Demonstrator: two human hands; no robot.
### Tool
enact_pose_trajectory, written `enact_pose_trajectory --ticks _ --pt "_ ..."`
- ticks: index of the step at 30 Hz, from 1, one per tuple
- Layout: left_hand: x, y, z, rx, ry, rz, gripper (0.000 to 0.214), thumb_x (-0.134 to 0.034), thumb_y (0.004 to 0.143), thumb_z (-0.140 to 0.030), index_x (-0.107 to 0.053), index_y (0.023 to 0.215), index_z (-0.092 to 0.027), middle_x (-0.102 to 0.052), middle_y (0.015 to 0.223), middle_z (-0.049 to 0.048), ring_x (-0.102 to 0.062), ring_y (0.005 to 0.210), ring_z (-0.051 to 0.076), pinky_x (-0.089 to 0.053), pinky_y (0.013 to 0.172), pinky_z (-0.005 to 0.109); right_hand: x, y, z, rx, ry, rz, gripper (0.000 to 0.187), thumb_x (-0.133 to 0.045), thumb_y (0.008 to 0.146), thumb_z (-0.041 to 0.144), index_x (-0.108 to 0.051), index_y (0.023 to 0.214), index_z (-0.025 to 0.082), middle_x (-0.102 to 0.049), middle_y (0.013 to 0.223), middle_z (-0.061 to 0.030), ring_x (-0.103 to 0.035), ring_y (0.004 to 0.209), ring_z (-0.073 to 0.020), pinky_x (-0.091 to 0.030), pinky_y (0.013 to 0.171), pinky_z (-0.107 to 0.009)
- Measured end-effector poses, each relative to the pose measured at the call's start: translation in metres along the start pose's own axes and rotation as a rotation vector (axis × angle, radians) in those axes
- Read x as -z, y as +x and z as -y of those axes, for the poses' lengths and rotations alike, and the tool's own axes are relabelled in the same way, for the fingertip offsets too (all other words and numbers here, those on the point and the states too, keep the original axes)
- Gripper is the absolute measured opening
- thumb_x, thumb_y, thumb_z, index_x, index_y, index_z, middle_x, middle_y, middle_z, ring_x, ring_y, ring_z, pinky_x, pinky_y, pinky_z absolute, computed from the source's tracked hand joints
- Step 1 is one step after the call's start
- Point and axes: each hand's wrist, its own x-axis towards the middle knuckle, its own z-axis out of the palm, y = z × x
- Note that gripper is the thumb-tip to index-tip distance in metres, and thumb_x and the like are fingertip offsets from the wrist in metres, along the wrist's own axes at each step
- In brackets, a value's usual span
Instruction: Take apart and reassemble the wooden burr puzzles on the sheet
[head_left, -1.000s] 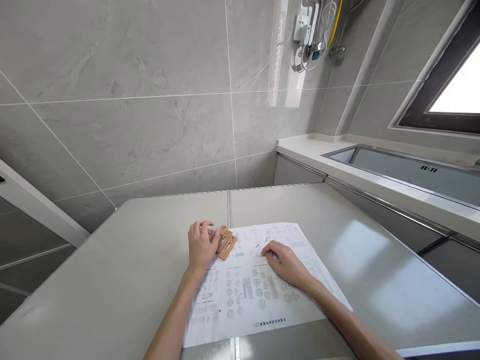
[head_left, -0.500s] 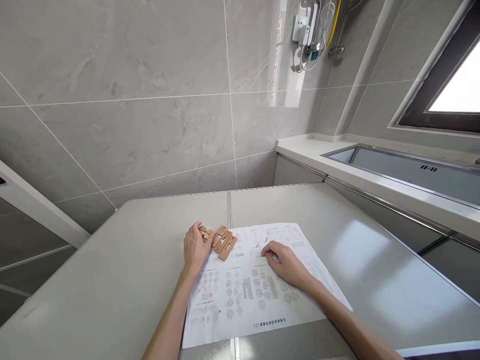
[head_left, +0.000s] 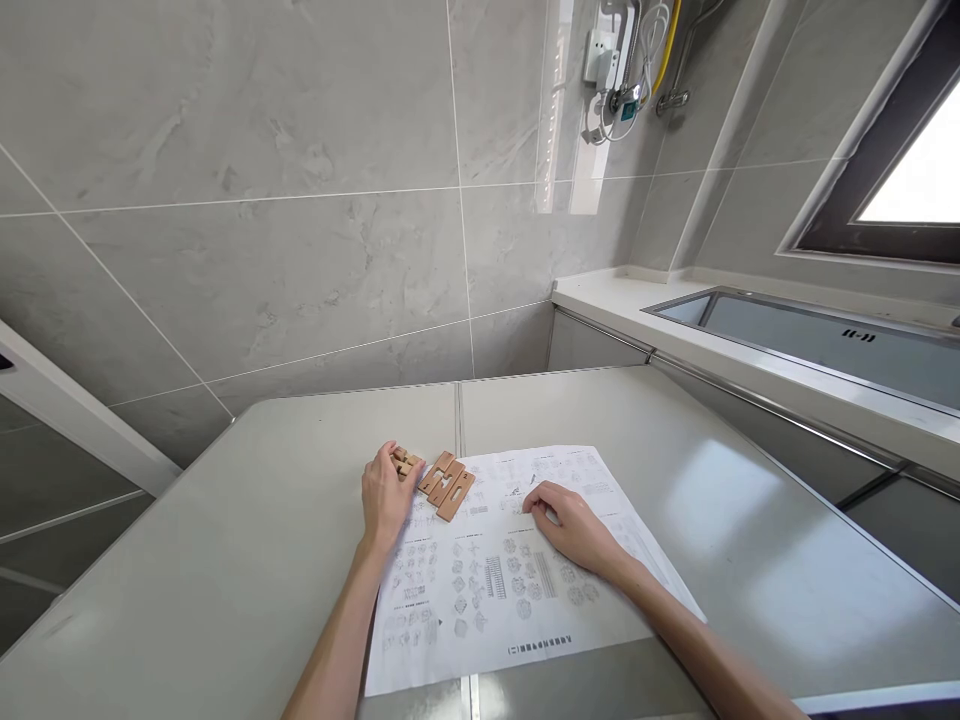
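My left hand (head_left: 385, 500) curves round a group of light notched wooden puzzle pieces (head_left: 407, 463), thumb on the near side and fingers on the far side. Part of the group is hidden under the fingers. Just right of it lie flat reddish-brown wooden puzzle pieces (head_left: 448, 486) with cut-out slots, side by side at the sheet's upper left corner. My right hand (head_left: 568, 522) rests on the printed instruction sheet (head_left: 510, 640), fingers curled in and fingertips against the paper; nothing shows in it. Small diagrams and upside-down text cover the sheet.
The sheet lies on a pale tabletop (head_left: 247, 560) with a seam down its middle. A tiled wall (head_left: 300, 280) rises behind. To the right are a white counter (head_left: 600, 292) with a sink (head_left: 795, 330), and a window (head_left: 915, 160). A socket with cables (head_left: 600, 55) hangs above.
My left hand has shifted slightly left with the light wooden pieces, opening a small gap to the reddish-brown ones. My right hand has stayed still.
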Motion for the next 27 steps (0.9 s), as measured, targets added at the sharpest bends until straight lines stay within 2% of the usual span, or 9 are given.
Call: enact_pose_trajectory --ticks 3,7,9,11,13,15,20,23,27 --pt "0.005 -0.002 -0.016 -0.002 -0.103 -0.019 0.058 -0.067 0.091 -0.050 -0.048 0.140 -0.024 -0.065 0.133 0.0132 -0.060 0.121 0.034 -0.051 0.101 0.050 -0.001 0.000 0.000 -0.003 0.005 0.000 0.022 -0.046 0.095 0.022 -0.068 0.095 0.025 -0.071 0.098 -0.0048 -0.064 0.084 -0.0232 -0.051 0.076 -0.038" --pt "0.012 -0.020 -0.060 -0.106 -0.289 0.040 0.058 -0.071 0.092 -0.051 -0.049 0.142 -0.030 -0.061 0.137 0.0094 -0.059 0.125 0.028 -0.051 0.104 0.043 0.000 0.001 0.005 -0.071 0.148 0.000 0.019 -0.051 0.098 0.031 -0.069 0.096 0.025 -0.072 0.096 -0.0051 -0.066 0.088 -0.0237 -0.053 0.080 -0.039" --pt "0.015 -0.035 -0.084 -0.220 -0.363 0.149 0.060 -0.071 0.093 -0.051 -0.048 0.144 -0.032 -0.060 0.136 0.0087 -0.062 0.118 0.026 -0.055 0.099 0.040 0.003 0.002 0.011 -0.140 0.347 0.030 0.023 -0.054 0.099 0.041 -0.069 0.103 0.025 -0.074 0.101 -0.0059 -0.068 0.093 -0.0235 -0.055 0.087 -0.040" --pt "0.016 -0.051 -0.103 -0.345 -0.400 0.273 0.060 -0.072 0.093 -0.051 -0.048 0.145 -0.034 -0.062 0.131 0.0078 -0.064 0.113 0.025 -0.055 0.098 0.041 0.006 0.002 0.017 -0.194 0.598 0.111 0.036 -0.052 0.101 0.053 -0.067 0.119 0.025 -0.073 0.111 -0.0081 -0.070 0.100 -0.0235 -0.056 0.092 -0.041" --pt "0.015 -0.064 -0.116 -0.452 -0.447 0.388 0.061 -0.071 0.093 -0.051 -0.046 0.146 -0.034 -0.063 0.132 0.0084 -0.062 0.118 0.027 -0.056 0.097 0.042 0.008 0.001 0.023 -0.217 0.791 0.216 0.050 -0.045 0.103 0.062 -0.063 0.130 0.025 -0.072 0.117 -0.0103 -0.070 0.106 -0.0246 -0.057 0.093 -0.042" --pt "0.013 -0.074 -0.123 -0.531 -0.483 0.459 0.066 -0.071 0.093 -0.051 -0.042 0.149 -0.035 -0.060 0.138 0.0086 -0.058 0.126 0.028 -0.055 0.102 0.044 0.009 -0.001 0.025 -0.235 0.904 0.297 0.053 -0.043 0.103 0.064 -0.064 0.129 0.023 -0.071 0.118 -0.0114 -0.068 0.112 -0.0264 -0.057 0.094 -0.042" --pt "0.002 -0.085 -0.125 -0.635 -0.512 0.542 0.069 -0.071 0.093 -0.052 -0.039 0.150 -0.034 -0.059 0.143 0.0102 -0.055 0.134 0.030 -0.049 0.112 0.050 0.005 -0.005 0.018 -0.309 1.180 0.400 0.033 -0.061 0.100 0.048 -0.068 0.120 0.024 -0.071 0.121 -0.0097 -0.066 0.118 -0.0261 -0.055 0.101 -0.041" --pt "-0.002 -0.086 -0.123 -0.625 -0.501 0.535 0.073 -0.072 0.091 -0.054 -0.037 0.151 -0.032 -0.055 0.147 0.0121 -0.052 0.137 0.031 -0.048 0.113 0.051 0.003 -0.005 0.014 -0.336 1.273 0.413 0.031 -0.063 0.100 0.044 -0.069 0.121 0.022 -0.071 0.122 -0.0101 -0.067 0.118 -0.0253 -0.054 0.102 -0.040" --pt "-0.003 -0.085 -0.120 -0.582 -0.466 0.488 0.085 -0.079 0.083 -0.060 -0.036 0.151 -0.030 -0.053 0.148 0.0131 -0.052 0.135 0.032 -0.048 0.112 0.051 0.007 -0.003 0.016 -0.341 1.261 0.402 0.032 -0.062 0.100 0.045 -0.069 0.118 0.020 -0.074 0.113 -0.0117 -0.070 0.114 -0.0281 -0.056 0.101 -0.044"
